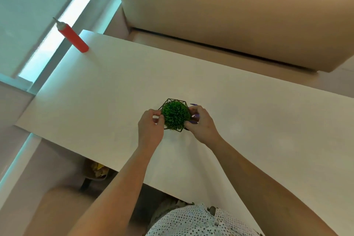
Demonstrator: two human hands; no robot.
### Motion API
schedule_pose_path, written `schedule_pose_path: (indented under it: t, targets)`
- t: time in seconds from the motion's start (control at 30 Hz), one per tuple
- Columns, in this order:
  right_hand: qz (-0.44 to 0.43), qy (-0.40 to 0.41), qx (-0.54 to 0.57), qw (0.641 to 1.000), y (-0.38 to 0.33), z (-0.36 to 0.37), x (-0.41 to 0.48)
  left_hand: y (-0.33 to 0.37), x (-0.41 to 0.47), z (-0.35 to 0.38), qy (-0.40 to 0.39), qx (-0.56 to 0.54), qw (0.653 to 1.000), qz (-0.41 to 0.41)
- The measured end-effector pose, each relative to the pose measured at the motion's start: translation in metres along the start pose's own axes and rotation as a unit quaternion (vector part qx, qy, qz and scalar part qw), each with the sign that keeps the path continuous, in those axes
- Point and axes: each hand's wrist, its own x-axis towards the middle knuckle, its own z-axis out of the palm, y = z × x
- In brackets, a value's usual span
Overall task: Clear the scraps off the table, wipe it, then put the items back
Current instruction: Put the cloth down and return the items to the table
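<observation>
So, the little green spiky fake plant ball (175, 116) sits inside a thin black geometric wire frame (173, 100), roughly midway along the flat white table (258, 120), a bit toward the near edge. The left hand (150, 127) and right hand (202, 123) pinch the frame from opposite sides, fingers curled in tight around the wires. Can't tell if it's resting on the top or lifted just off it.

My guess is it's really light. The plastic grass looks soft and springy, so squeezing the ball itself gets you nothing. The wire is the stiff bit, though probably thin enough to bend, so holding it by the frame on two sides looks right.

Count: one plant, one frame, two hands, and one tall red plastic bottle with a clear pointed cap (73, 38) standing well away at the far left corner. No scraps visible on the top.
</observation>
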Motion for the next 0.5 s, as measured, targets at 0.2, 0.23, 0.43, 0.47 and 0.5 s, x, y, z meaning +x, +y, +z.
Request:
schedule_pose_path:
  t: [0.2,0.23,0.43,0.47,0.5]
  targets:
    - [0.049,0.019,0.0,0.999,-0.004,0.038,0.035,-0.014,0.03,-0.005,-0.004,-0.015,0.999,-0.042]
    - [0.052,0.021,-0.001,0.998,-0.004,0.042,0.04,-0.016,0.033,-0.006,-0.005,-0.02,0.999,-0.049]
    - [0.061,0.012,-0.01,0.998,-0.002,0.06,0.057,-0.021,0.047,-0.014,-0.02,-0.04,0.996,-0.076]
    - [0.062,0.014,-0.011,0.998,-0.002,0.062,0.058,-0.021,0.049,-0.015,-0.023,-0.039,0.996,-0.078]
    - [0.062,0.015,-0.014,0.998,-0.002,0.064,0.06,-0.023,0.051,-0.016,-0.026,-0.038,0.996,-0.079]
